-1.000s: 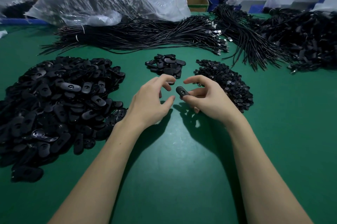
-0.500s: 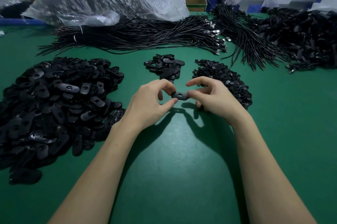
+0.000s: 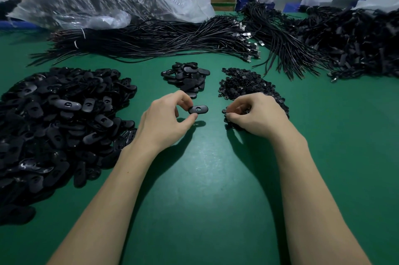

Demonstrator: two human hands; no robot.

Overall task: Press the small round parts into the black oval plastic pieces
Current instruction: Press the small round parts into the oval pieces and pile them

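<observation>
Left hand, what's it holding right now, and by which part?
The left hand pinches one black oval piece by its left end, between thumb and fingertips; the rest sticks out free above the table.

A black oval piece [image 3: 198, 109] with a center hole is held level above the green mat. Small round parts [image 3: 244, 85] lie heaped just right; more ovals [image 3: 64, 118] are piled left.

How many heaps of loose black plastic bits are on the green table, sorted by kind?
Heaps of oval pieces: 2, the big heap and the small heap
Heaps of small round parts: 1
Total: 3 heaps
</observation>
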